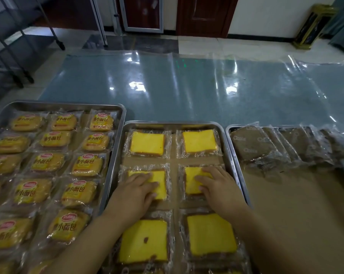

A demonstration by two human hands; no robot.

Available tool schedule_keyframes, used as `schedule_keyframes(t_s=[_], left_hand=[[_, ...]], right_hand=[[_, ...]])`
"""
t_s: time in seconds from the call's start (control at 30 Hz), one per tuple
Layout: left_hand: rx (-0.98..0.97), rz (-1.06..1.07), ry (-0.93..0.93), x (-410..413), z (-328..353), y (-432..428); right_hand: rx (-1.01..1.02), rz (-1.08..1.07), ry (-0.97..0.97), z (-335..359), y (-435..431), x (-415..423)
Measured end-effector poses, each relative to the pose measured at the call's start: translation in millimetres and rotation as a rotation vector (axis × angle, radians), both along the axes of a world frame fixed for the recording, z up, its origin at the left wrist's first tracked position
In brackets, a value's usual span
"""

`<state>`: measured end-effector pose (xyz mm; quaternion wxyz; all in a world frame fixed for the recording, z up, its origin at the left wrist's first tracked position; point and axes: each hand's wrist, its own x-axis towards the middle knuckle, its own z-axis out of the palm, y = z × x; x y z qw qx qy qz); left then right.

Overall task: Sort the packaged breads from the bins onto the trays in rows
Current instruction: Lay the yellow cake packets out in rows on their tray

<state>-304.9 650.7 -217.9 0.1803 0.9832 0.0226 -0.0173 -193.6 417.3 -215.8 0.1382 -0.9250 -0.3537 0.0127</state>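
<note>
**Middle tray, second row: both hands lying flat on yellow cake packets**

1. Middle tray point(167, 123): steel, lined with brown paper, sitting on the counter point(187, 91) between two other trays. It is carrying yellow cake packets point(147, 143) in two columns, with three rows showing: far, middle and near.

2. Left hand point(139, 186): resting on top of the left middle-row packet point(161, 180). The grip is lying wide, fingers straight and spread, pressing down on the wrapper and not closing round it.

3. Right hand point(216, 186): resting on the right middle-row packet point(191, 184) in the same manner. The grip is wide, with the fingers flat across the cake's right half.

4. Left tray point(68, 104): steel, touching the middle tray's left rim. It is holding small bread packets point(46, 162) with red-and-yellow labels, lying in three columns and several rows and running out of view at the near and left edges.

5. Right tray point(229, 128): steel, just beside the middle tray. Brown cake packets point(252, 145) are overlapping one another in a single row along its far edge, and brown paper point(295, 204) is covering the part nearer the person.

6. Counter: blue-green, lying under a clear plastic sheet that is catching the light.
</note>
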Motion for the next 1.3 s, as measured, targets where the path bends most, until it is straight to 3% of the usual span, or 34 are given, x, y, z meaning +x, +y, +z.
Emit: schedule_keyframes(t_s=[0.3,0.7,0.83,0.97,1.3], left_hand=[[-0.025,0.013,0.036,3,6,10],[-0.086,0.059,-0.087,-51,18,-21],[-0.013,0.006,-0.072,-70,17,-30],[0.057,-0.031,0.057,-81,7,-36],[0.083,0.005,0.131,-76,6,-29]], right_hand=[[-0.046,-0.020,0.072,8,-2,3],[0.125,0.017,0.041,29,-30,-62],[0.058,0.058,0.068,22,-42,-78],[-0.140,0.047,0.123,9,-48,-87],[-0.152,-0.007,0.130,11,-41,-85]])
